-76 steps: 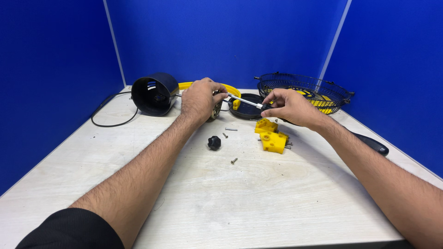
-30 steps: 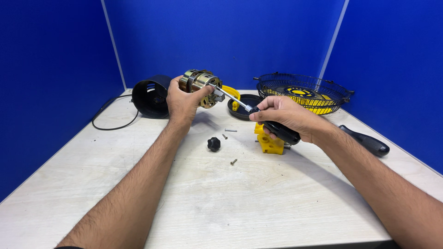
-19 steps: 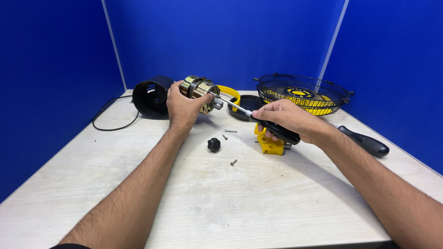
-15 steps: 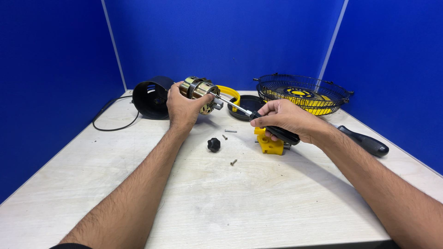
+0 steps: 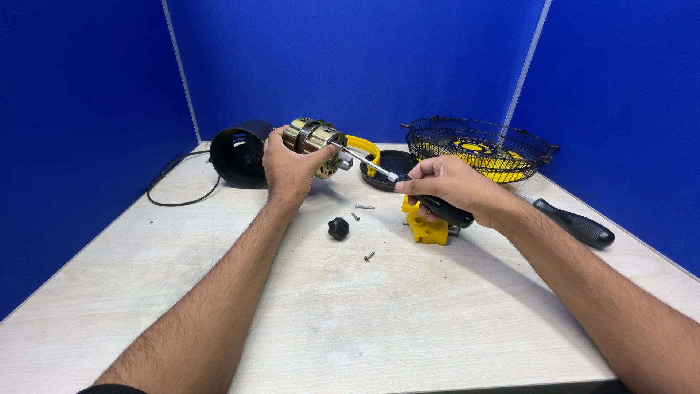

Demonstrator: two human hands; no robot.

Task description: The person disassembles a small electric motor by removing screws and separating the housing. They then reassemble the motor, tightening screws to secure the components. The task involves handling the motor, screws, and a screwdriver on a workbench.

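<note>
Screws [image 5: 369, 256] lie nearest you on the table [image 5: 364, 328], beside a black knob [image 5: 337, 228]. Your right hand [image 5: 448, 186] clamps a screwdriver [image 5: 408, 190] above the yellow block [image 5: 426, 228], its tip at the motor [image 5: 315, 144] that your left hand [image 5: 286, 169] grips, raised off the table. Beyond sit a black housing [image 5: 237, 153] and a wire basket [image 5: 477, 146].

On the table [image 5: 364, 328], a knob [image 5: 337, 228] lies left of a bracket [image 5: 426, 228], screws [image 5: 369, 256] between; housing [image 5: 237, 155] behind left, grille [image 5: 477, 146] behind right.
</note>
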